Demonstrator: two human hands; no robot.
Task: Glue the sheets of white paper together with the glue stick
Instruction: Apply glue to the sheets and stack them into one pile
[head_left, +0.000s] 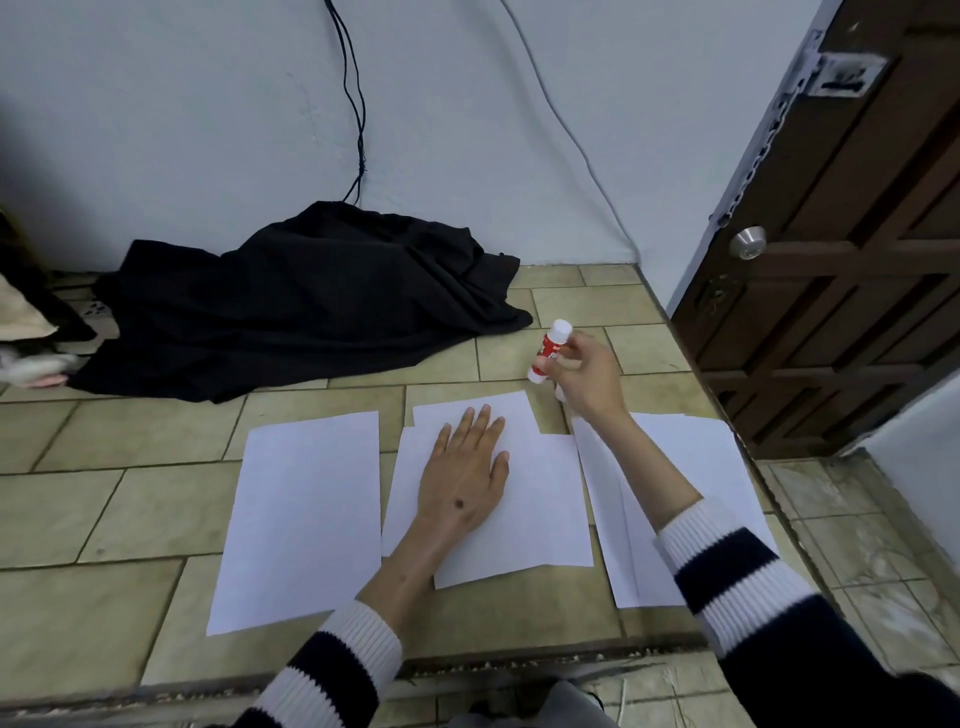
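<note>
A black cloth (306, 301) lies crumpled on the tiled floor (104, 499) in the middle left of the frame, pushed up against the pale wall (208, 119). Two dark cables (353, 104) hang down that wall to the cloth, and a thin light cable (566, 130) runs down toward the corner. At the right stands a dark wooden door (841, 260) with a round metal knob (747, 242) and a bolt (847, 75) near the top.
</note>
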